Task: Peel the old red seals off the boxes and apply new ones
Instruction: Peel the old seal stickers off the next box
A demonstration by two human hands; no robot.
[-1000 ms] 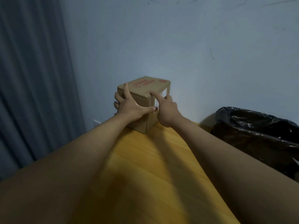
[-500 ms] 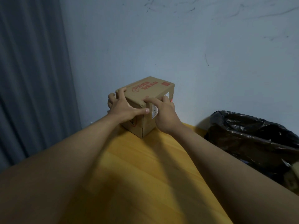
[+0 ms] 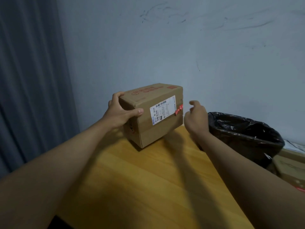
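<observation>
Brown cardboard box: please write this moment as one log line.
left hand: grips brown cardboard box | right hand: free, beside red seal | seal: on

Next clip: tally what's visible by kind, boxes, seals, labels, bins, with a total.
Cardboard boxes: 2, the held box and another box at the right edge
Red seals: 1, red seal
White shipping labels: 1, label
Bins with black liner: 1, bin
Total: 5

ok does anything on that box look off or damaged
Yes: the red seal at the right end of the white label on the cardboard box looks crumpled and slanted, not flat. The left hand grips the box's left end; the right hand hovers beside the seal without touching it.
</observation>
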